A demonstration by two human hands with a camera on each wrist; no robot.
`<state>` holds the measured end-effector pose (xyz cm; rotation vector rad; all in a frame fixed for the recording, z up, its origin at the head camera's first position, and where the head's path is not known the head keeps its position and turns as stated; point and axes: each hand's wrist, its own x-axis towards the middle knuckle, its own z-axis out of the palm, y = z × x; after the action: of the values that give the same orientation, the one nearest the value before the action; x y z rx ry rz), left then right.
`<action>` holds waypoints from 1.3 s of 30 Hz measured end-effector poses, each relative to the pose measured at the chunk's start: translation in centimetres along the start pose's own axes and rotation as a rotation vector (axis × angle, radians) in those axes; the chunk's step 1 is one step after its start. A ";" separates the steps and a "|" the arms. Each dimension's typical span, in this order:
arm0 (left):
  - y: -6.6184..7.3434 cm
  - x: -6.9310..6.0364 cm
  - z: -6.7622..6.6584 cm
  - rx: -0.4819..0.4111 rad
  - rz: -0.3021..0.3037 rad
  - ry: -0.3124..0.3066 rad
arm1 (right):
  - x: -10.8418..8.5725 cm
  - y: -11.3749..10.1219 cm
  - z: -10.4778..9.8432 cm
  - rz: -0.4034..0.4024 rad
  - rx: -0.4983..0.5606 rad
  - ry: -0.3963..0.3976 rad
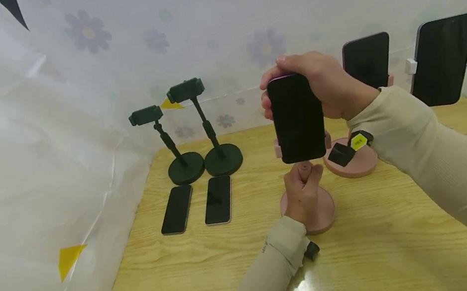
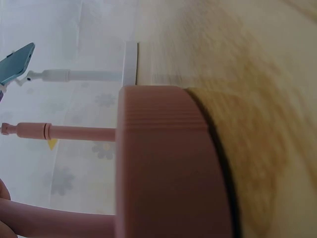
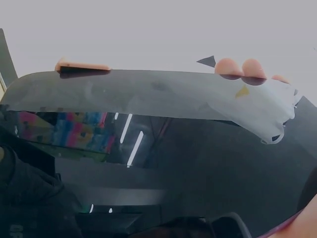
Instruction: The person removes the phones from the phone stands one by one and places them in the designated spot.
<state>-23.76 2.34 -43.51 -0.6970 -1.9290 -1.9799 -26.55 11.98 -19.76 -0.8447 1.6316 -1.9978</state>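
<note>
A black-screened phone [image 1: 298, 121] stands upright in the pink clamp [image 1: 278, 149] of a pink phone stand, whose round base [image 1: 323, 215] rests on the table. My left hand [image 1: 301, 198] grips the stem just under the clamp. Around the phone's upper end, my right hand [image 1: 325, 81] curls its fingers and holds it. In the right wrist view the reflective screen [image 3: 198, 163] fills most of the picture, with fingertips [image 3: 253, 69] and a clamp arm [image 3: 85, 66] along its far edge. The left wrist view shows the pink base [image 2: 171, 163] close up.
Two dark green phone stands [image 1: 223, 161] with no phones in them stand at the back left. Two phones [image 1: 218, 200] lie in front of them. Behind my right arm are a second pink stand [image 1: 356, 167] with a phone [image 1: 367, 60] and a white-clamped phone [image 1: 445, 61].
</note>
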 end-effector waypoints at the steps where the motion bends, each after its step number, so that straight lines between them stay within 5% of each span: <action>1: 0.0 0.0 0.0 0.000 -0.006 0.000 | 0.0 0.0 0.0 0.001 -0.004 0.003; 21: 0.0 -0.4 -0.1 0.005 0.000 -0.013 | 0.2 -0.3 0.1 0.006 0.017 0.013; 39: -0.3 -0.1 0.0 -0.016 0.070 -0.005 | 0.3 -1.2 -0.1 -0.062 -0.039 0.045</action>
<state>-23.87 2.32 -43.81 -0.7639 -1.8677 -1.9556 -26.78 12.06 -18.54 -0.8806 1.6938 -2.0469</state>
